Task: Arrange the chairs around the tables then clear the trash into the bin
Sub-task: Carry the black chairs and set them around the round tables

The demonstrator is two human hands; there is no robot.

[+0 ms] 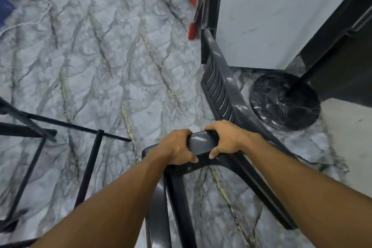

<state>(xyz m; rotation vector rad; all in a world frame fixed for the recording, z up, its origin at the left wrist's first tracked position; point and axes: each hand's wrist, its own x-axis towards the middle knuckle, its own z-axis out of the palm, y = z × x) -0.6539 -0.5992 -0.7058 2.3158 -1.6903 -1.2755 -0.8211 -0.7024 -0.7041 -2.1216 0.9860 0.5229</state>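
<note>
Observed: a dark grey plastic chair [237,104] is held tipped. Its legs point back toward the person, and its slatted back [218,90] lies at the corner of the white desk [271,16], just beside a round black pedestal base [284,100]. The left grip [177,147] and the right grip [226,139] are both closed round one rim of the chair, side by side, thumbs on the near side; nothing else is held. Whether any leg rests on the marble floor [100,66] cannot be told. Step judged: a chair is being placed at the desk; no trash or bin can be made out.

Risks, as judged:

1. The slatted back could be driven against the desk edge or knocked into the pedestal base if the chair is pushed forward before it is turned upright, since little room is left there.
2. Both grips sit close together on one rim, so the chair could be twisted by its own weight and a leg swung into the person's shins.
3. A black metal frame [88,167] stands near on the left and could be caught by a leg if the chair is swung that way.
4. A white cable [43,9] lies farther off on the floor and could be tripped over.
</note>
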